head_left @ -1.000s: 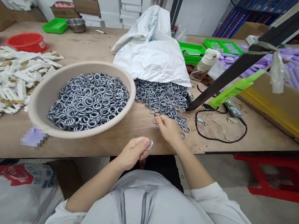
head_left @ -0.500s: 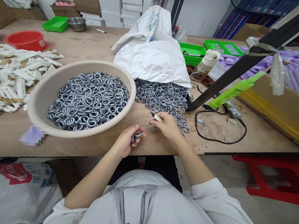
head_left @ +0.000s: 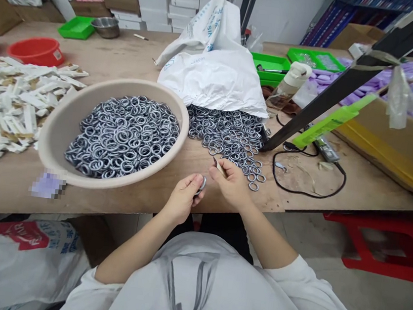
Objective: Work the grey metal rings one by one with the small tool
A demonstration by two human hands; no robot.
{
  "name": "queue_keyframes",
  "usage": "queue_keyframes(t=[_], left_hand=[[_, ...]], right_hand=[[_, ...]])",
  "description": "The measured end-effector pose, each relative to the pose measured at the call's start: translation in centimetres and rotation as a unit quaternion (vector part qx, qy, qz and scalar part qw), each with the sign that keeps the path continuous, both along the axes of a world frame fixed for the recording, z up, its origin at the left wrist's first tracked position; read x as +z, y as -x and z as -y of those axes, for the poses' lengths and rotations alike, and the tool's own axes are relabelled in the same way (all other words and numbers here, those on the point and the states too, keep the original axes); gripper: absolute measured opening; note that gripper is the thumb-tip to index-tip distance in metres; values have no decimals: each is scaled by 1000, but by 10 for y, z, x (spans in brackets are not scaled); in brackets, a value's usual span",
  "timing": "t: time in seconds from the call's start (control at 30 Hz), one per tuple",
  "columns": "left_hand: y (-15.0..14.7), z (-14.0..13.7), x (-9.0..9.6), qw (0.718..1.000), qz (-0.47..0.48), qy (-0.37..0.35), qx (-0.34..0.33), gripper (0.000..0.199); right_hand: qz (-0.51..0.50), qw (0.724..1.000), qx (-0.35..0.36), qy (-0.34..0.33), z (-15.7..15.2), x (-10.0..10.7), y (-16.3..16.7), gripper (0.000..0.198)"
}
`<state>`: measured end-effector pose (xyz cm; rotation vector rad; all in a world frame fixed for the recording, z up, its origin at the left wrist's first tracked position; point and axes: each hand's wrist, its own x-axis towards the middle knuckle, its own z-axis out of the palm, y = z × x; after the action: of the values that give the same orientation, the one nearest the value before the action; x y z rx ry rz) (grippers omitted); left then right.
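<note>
My left hand (head_left: 181, 199) is closed on grey rings (head_left: 200, 186), pinched between thumb and fingers; how many lie inside is hidden. Just right of it, apart by a small gap, my right hand (head_left: 235, 185) grips a small knife-like tool (head_left: 221, 168) with a pale handle and a dark pointed tip aimed up and left. Beyond both hands, loose grey rings (head_left: 231, 135) spill over the table from under a white sack (head_left: 214, 84). A wide beige tub (head_left: 47, 164) to the left holds a big heap of the same rings (head_left: 126, 136).
A slanted dark metal post (head_left: 309, 107) rises right of the rings, beside a black cable (head_left: 308, 195) and a lime-green tool (head_left: 333, 122). White strips (head_left: 10, 108) and a red basin (head_left: 35, 52) lie left. A red stool (head_left: 383, 267) stands below the table's right side.
My left hand has moved slightly right and turned the rings more edge-on. The right hand has shifted a little right and down, its tool now steeper. The hands are closer together.
</note>
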<state>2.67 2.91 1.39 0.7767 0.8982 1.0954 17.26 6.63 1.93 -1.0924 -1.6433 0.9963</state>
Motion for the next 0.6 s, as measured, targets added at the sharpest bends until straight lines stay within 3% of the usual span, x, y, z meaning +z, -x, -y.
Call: queue_keyframes(t=[0.13, 0.2, 0.4, 0.6], left_hand=[[2, -1, 4, 998, 34, 44, 42, 47], [1, 0, 6, 996, 44, 55, 55, 49], [-3, 1, 8, 995, 53, 56, 57, 50], [-3, 3, 7, 995, 59, 64, 51, 51]], right_hand=[[138, 980, 49, -137, 17, 4, -3, 42], [181, 967, 54, -171, 24, 5, -3, 44], [220, 953, 45, -203, 23, 4, -3, 46], [228, 954, 50, -187, 25, 5, -3, 48]])
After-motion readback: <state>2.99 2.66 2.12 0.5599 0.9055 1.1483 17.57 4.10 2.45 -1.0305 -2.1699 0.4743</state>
